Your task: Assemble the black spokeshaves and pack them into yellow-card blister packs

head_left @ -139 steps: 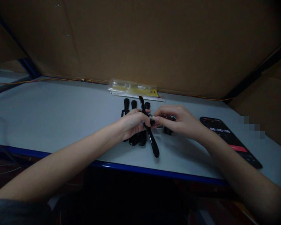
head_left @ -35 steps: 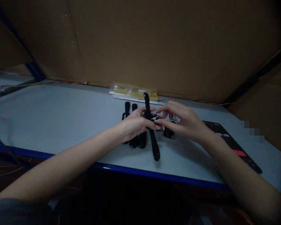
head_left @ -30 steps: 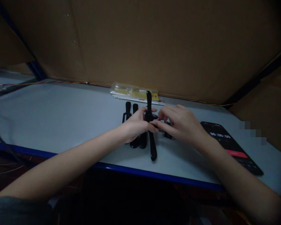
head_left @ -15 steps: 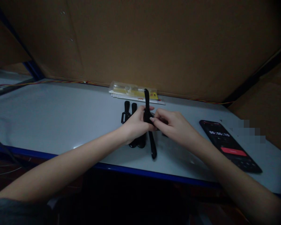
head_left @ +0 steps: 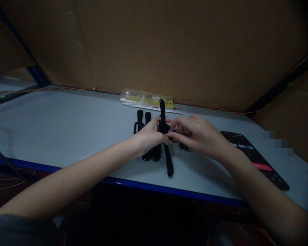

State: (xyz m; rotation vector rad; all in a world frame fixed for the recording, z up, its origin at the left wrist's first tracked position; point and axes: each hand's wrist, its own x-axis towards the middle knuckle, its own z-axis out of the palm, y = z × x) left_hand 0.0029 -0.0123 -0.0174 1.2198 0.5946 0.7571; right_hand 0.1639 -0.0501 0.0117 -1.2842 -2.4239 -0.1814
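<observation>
My left hand (head_left: 151,135) is wrapped round the middle of a long black tool (head_left: 168,160), which stands roughly lengthwise with a rounded, handle-like end showing above and below the grip. At its right side, my right hand (head_left: 196,133) is closed in a pinch on a small, dark, partly shiny piece (head_left: 173,131) against the tool's middle; the fingers hide most of it. Beside and partly under my left hand lie similar black handled parts (head_left: 140,116), one with a rectangular loop. Another dark piece (head_left: 184,146) rests below my right hand.
Clear plastic packaging with yellow card (head_left: 146,98) lies at the back against the cardboard wall (head_left: 154,48). A phone with a running timer (head_left: 256,160) lies on the right, partly behind my right forearm. The white table (head_left: 66,136) has a blue front edge.
My right hand has shifted slightly right, and a small dark piece now shows between its fingers. The left hand keeps its grip on the black tool.
</observation>
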